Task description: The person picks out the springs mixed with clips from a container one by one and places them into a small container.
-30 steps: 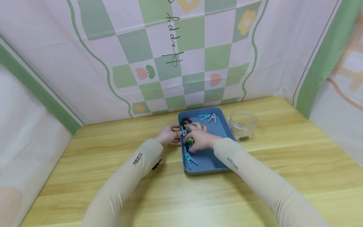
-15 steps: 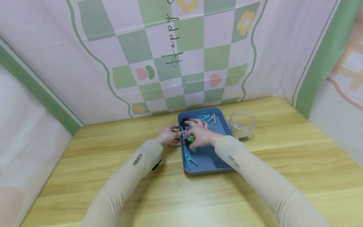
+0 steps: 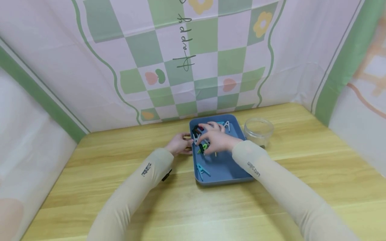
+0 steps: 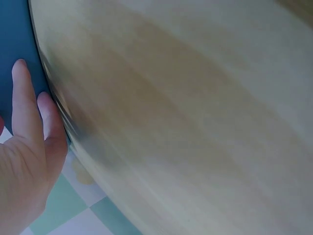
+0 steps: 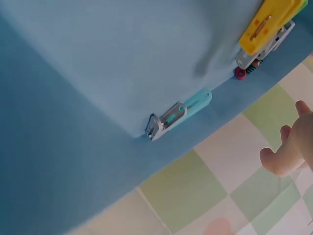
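Inside a blue tray [image 3: 224,172] lie several plastic clothespins. My right hand [image 3: 218,139] is over its left half, fingers loosely bent and spread, with nothing visibly held. Beneath and beside it are a green and black clothespin [image 3: 204,147], a grey one [image 3: 196,138] and dark ones [image 3: 197,130]; the hand partly hides them. In the right wrist view a yellow clothespin [image 5: 269,24] lies by the wall. My left hand [image 3: 179,144] touches the tray's left wall; in the left wrist view its straight fingers [image 4: 27,103] rest along the outer side.
A clear round jar [image 3: 258,132] stands right of the tray, with a dark piece near its base. A light blue clothespin [image 3: 202,169] lies in the tray's near left corner, a white one [image 3: 227,126] at the far side. A patterned curtain [image 3: 205,63] hangs behind the wooden table [image 3: 150,207].
My right hand has shifted right and slightly away across the tray, uncovering more of the green and black clothespin. My left hand stays at the tray's left wall.
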Available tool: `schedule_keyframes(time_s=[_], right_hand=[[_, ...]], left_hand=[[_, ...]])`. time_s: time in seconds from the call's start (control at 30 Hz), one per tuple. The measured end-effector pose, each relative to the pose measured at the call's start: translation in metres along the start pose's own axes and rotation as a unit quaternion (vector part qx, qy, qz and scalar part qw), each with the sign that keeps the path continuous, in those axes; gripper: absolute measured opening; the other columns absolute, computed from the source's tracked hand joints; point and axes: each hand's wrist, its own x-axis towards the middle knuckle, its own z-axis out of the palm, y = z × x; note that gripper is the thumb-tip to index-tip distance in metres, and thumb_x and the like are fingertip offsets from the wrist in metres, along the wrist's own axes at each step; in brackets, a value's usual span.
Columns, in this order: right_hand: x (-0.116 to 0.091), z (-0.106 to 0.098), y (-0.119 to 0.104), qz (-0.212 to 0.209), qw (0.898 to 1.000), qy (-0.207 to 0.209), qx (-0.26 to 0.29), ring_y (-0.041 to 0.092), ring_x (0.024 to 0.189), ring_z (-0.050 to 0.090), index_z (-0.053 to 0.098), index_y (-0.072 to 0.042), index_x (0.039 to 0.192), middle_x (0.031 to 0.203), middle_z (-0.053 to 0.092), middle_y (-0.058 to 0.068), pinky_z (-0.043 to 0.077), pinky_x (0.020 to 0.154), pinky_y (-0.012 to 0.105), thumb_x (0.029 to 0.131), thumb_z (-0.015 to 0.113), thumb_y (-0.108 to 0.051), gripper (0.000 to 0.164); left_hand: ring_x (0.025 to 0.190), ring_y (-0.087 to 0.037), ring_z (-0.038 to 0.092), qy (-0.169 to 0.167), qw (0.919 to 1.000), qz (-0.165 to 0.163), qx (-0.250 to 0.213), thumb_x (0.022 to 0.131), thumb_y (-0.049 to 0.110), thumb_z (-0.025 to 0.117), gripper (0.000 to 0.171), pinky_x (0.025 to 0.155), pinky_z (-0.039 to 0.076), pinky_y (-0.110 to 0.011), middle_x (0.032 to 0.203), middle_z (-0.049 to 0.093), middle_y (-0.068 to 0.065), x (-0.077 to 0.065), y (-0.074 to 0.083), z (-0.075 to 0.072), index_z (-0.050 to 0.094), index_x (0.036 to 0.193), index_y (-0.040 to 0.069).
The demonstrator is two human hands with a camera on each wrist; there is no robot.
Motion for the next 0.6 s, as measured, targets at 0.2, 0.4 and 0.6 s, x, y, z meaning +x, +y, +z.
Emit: schedule_keyframes(time_s=[0.2, 0.4, 0.6], right_hand=[[-0.001, -0.007, 0.0, 0.012, 1.0, 0.002, -0.004, 0.042, 0.14, 0.0, 0.073, -0.022, 0.105, 0.157, 0.016, 0.013, 0.001, 0.108, 0.066, 0.073, 0.074, -0.017, 0.032], [-0.004, -0.015, -0.001, 0.015, 1.0, 0.011, -0.012, 0.042, 0.14, 0.001, 0.073, -0.023, 0.104, 0.157, 0.016, 0.012, 0.002, 0.108, 0.065, 0.074, 0.074, -0.017, 0.031], [-0.008, -0.024, 0.003, 0.013, 0.999, 0.026, -0.021, 0.041, 0.141, 0.0, 0.073, -0.025, 0.104, 0.157, 0.015, 0.012, 0.002, 0.108, 0.065, 0.076, 0.075, -0.019, 0.029]], left_hand=[[0.093, -0.02, 0.061, 0.002, 1.0, 0.001, -0.001, 0.099, 0.007, 0.049, 0.046, 0.083, 0.057, -0.035, 0.13, 0.053, -0.019, 0.0, 0.0, 0.001, 0.035, 0.143, 0.005], [0.096, -0.021, 0.061, 0.006, 1.0, 0.007, 0.003, 0.099, 0.007, 0.048, 0.046, 0.082, 0.058, -0.035, 0.128, 0.054, -0.019, 0.0, -0.001, 0.001, 0.035, 0.143, 0.004], [0.103, -0.026, 0.062, 0.012, 0.9997, 0.011, 0.017, 0.099, 0.009, 0.048, 0.046, 0.08, 0.058, -0.036, 0.127, 0.055, -0.018, 0.001, -0.003, 0.002, 0.035, 0.143, 0.004]])
